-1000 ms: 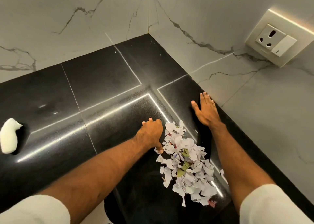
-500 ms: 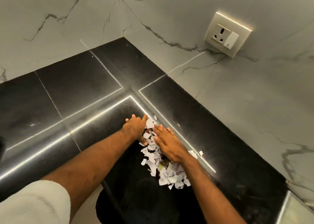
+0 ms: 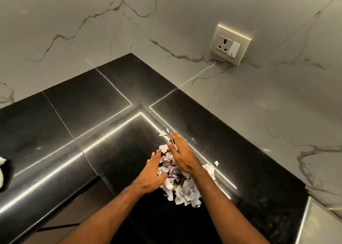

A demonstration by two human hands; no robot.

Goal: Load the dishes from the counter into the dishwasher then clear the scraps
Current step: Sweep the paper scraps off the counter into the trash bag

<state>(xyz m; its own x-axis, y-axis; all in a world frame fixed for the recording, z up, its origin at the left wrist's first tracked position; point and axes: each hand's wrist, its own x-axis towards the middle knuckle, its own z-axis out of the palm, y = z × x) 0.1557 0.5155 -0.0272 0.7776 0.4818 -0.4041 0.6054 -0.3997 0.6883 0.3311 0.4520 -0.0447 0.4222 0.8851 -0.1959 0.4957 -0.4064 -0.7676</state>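
A heap of torn white paper scraps (image 3: pixel 182 189), with a few green bits in it, lies on the black stone counter (image 3: pixel 103 125) near its inner front edge. My left hand (image 3: pixel 152 173) lies flat against the heap's left side, fingers straight. My right hand (image 3: pixel 182 155) rests flat on top of the heap's right part, fingers straight and pointing away from me. The two hands hem the heap in between them. A few stray scraps (image 3: pixel 163 132) lie just beyond my right fingertips, and one small scrap (image 3: pixel 216 163) lies to the right.
Marble walls meet in the corner behind the counter. A wall socket with a switch (image 3: pixel 229 45) sits on the right wall. A white object (image 3: pixel 2 169) shows at the left edge of the counter. A steel surface (image 3: pixel 322 225) begins at the lower right.
My right hand came from the wall side onto the scraps, and the heap has been pushed together into a tighter pile. My left hand has uncurled and now lies flat beside it.
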